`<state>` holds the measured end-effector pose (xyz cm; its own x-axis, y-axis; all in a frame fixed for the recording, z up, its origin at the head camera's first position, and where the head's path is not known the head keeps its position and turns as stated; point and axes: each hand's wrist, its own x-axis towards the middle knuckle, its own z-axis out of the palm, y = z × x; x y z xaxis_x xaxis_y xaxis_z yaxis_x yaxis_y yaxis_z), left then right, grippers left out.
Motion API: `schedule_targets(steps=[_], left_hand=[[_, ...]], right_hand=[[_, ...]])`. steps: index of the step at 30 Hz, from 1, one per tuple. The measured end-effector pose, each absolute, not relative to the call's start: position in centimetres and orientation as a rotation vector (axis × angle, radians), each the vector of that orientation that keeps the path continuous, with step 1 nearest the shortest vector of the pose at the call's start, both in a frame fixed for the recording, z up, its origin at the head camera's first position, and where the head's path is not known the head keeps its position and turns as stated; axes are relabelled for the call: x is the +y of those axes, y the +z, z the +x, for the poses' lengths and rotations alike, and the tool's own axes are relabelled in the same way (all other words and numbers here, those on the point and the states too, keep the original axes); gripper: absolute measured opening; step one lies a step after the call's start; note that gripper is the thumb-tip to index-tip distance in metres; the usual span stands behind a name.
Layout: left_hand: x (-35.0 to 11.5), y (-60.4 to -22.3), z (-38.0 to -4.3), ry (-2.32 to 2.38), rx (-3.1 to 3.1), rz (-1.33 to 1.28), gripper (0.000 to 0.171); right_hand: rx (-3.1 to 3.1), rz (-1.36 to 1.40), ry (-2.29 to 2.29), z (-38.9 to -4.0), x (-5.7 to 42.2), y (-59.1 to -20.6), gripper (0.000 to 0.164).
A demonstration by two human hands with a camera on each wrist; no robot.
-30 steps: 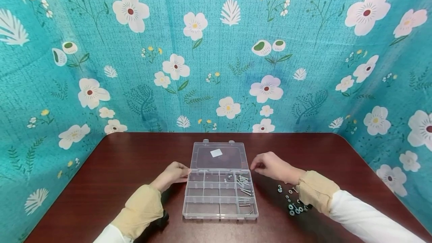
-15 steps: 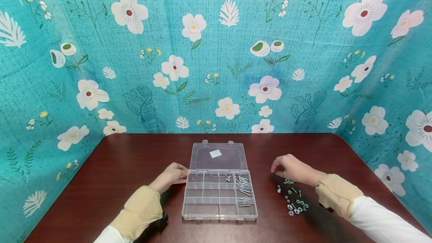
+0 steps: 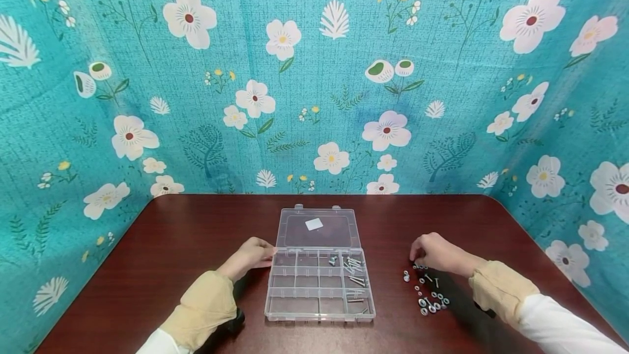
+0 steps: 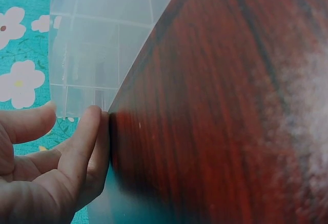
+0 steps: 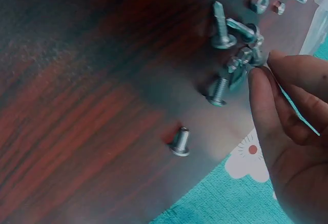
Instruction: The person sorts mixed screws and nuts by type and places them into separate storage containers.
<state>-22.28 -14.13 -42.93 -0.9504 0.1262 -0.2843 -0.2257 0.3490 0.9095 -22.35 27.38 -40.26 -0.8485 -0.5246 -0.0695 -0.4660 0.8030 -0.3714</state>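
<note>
A clear plastic compartment box (image 3: 319,320) lies on the table with its lid (image 3: 295,228) folded back. Its right-hand compartments hold several long screws (image 3: 355,280); a few small metal pieces (image 3: 332,260) sit in a back compartment. My left hand (image 3: 253,254) rests at the box's back left corner, fingertips touching the side wall and thumb apart from the fingers. To the right, my right hand (image 3: 437,251) reaches down to the back of loose hardware. In the right wrist view, thumb and index fingertips are slightly apart beside a cluster of bolts (image 5: 220,88) and nuts (image 5: 259,2).
Loose washers and nuts (image 3: 434,306) and short screws (image 3: 428,277) are scattered on the dark red-brown table (image 3: 196,223), right of the box. A floral turquoise cloth (image 3: 314,124) hangs behind and beside the table.
My right hand has moved right, away from the box, and then down to the loose hardware. The small pieces in the box's back compartment look slightly different. My left hand has stayed put.
</note>
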Motion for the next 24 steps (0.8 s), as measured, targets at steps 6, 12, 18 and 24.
schedule_targets(steps=[6,12,18,24], left_hand=[[-14.2,-42.8,-22.3,1.626,2.307,-0.077,0.025],[-14.1,-42.9,-22.3,1.641,2.310,-0.078,0.024],[-14.2,-42.9,-22.3,1.645,2.301,-0.055,0.025],[-14.2,-42.9,-22.4,1.639,2.305,-0.086,0.024]], right_hand=[[2.820,-0.746,-0.505,-22.3,27.5,-40.8,0.011],[2.805,-0.743,-0.540,-22.4,27.2,-40.8,0.013],[2.836,-0.707,-0.519,-22.6,26.2,-40.8,0.012],[2.905,-0.721,-0.524,-22.8,24.1,-40.1,0.012]])
